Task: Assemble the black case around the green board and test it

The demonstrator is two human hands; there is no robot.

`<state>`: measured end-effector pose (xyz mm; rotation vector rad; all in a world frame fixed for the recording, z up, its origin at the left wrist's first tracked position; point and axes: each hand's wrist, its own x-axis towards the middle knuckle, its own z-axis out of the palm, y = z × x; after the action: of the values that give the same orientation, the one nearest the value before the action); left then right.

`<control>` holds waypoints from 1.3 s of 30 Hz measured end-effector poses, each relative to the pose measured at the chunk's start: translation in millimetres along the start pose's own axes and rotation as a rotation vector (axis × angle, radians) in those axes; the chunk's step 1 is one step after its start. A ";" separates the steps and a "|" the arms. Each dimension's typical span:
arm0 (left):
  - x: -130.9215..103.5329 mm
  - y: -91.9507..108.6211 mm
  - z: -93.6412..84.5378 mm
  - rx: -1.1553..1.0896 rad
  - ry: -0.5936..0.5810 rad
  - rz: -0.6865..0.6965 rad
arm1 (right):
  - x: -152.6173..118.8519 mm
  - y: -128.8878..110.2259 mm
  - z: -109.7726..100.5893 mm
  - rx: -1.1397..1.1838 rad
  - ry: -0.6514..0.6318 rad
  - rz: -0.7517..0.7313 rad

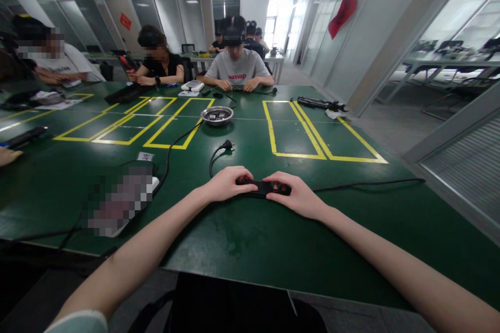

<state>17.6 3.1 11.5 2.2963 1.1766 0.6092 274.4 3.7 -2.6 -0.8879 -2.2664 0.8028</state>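
Observation:
Both hands meet on a black power adapter [260, 188], which is low over the green tabletop or resting on it; I cannot tell which. My left hand [231, 183] closes around its left end, thumb along the near side. At the opposite end, my right hand [297, 195] grips with thumb and curled fingers. Fingers cover much of both ends. A black plug [226, 144] lies just beyond my left hand, its cord running back towards that hand. From the right hand a thin black cable [367, 183] stretches towards the table's right edge.
A metal bowl [217, 115] with small metallic parts stands further back. Yellow tape rectangles [299, 156] mark the green table [242, 250]. To the left lies a blurred-out device [121, 203] with a cable. A black folded stand [320, 104] lies back right. Several people sit opposite.

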 end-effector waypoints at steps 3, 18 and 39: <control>0.2 4.9 0.7 0.219 -0.024 0.002 | -1.1 0.8 0.5 -0.015 0.018 -0.055; -3.0 11.7 4.1 0.476 -0.006 0.271 | -4.6 -0.3 6.5 -0.181 0.055 -0.237; -4.2 25.6 11.1 0.493 0.009 0.251 | -4.8 -2.1 10.3 -0.243 0.178 -0.116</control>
<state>37.6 -15.8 17.5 2.8897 1.1486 0.4512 269.5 -4.3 -9.3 -0.8870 -2.2629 0.3861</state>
